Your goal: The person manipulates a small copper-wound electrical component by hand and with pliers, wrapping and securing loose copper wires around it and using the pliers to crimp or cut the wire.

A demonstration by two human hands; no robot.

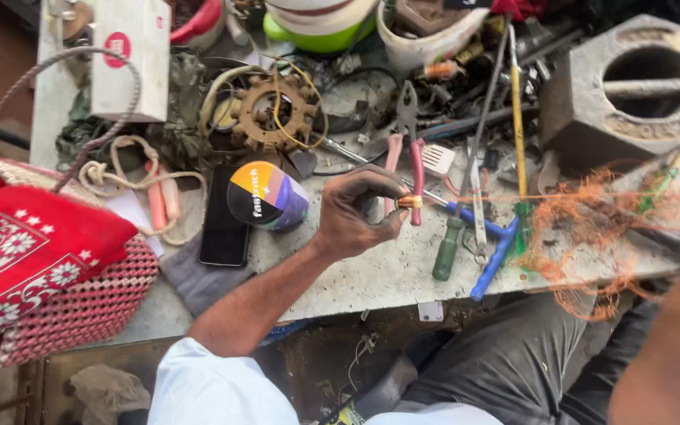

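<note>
My left hand (356, 212) pinches a small copper-coloured coil (409, 202) over the cluttered grey counter (379, 275).

My fingers (387, 224) are clamped on the coil, held up just clear of the counter, probably so the tangle of fine orange copper wire (592, 228) running to its right stays taut. My right hand (674, 338) is only a blurred forearm far right of the coil; I cannot tell what its fingers do. Just behind the coil lie red-handled pliers (411, 165); right of it, a blue-handled screwdriver (493, 256). Left of it stand a round multicoloured can (265, 197) and a black phone (224, 216), then a red woven basket (49, 283). A rusty gear (273, 110) sits behind. The workshop counter is dirty, crowded with tools.
</note>
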